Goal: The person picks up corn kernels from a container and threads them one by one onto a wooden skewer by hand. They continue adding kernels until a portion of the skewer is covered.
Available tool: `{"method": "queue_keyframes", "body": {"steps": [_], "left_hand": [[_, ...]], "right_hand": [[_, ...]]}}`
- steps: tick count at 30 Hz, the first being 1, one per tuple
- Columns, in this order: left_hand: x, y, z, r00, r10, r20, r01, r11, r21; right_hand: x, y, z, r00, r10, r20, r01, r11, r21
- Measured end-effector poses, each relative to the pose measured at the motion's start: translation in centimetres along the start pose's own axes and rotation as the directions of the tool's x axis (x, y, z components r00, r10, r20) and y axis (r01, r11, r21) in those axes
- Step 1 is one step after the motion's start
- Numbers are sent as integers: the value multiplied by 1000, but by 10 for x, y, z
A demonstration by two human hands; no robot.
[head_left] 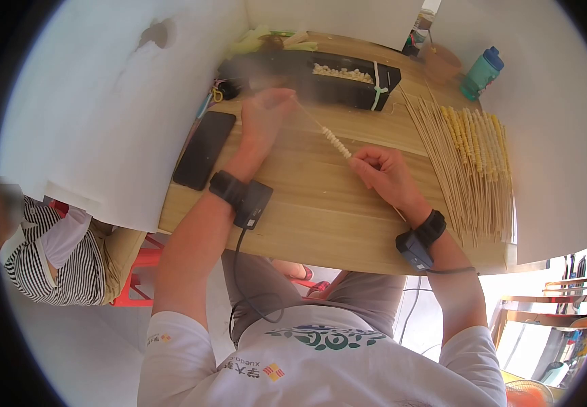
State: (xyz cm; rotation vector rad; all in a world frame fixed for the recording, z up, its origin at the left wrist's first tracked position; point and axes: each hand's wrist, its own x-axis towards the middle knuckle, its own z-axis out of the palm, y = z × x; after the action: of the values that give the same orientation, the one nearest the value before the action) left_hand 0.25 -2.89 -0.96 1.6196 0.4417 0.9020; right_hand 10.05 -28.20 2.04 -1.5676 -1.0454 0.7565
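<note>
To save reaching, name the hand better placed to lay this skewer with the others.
Right, likely: the right hand pinches the skewer just below its threaded pieces, nearer the other skewers; the left hand is at the far end.

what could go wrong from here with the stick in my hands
The small pale pieces on the thin wooden skewer might slip along its bare stretch if the left hand loosens. The right hand is near the fanned pile of light wooden sticks, so a sideways bump could scatter some.
</note>
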Motion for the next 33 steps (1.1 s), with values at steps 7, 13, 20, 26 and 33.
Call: {"method": "queue_keyframes", "body": {"steps": [7,13,20,26,33], "left_hand": [[-6,3,6,995,-26,94,31,998,-51],[-17,19,15,983,-62,175,81,991,-104],[-26,16,27,936,-44,348,47,999,0],[-31,24,29,931,-25,363,17,1000,26],[-32,22,30,929,-70,364,116,988,-106]], "right_hand": [[0,-2,1,999,-19,-48,18,999,-32],[1,2,0,997,-21,-71,19,999,-29],[-1,-3,0,996,-23,-89,24,1000,8],[-1,-2,-1,995,-18,-94,20,999,29],[0,1,-1,995,-43,-87,45,999,20]]}}
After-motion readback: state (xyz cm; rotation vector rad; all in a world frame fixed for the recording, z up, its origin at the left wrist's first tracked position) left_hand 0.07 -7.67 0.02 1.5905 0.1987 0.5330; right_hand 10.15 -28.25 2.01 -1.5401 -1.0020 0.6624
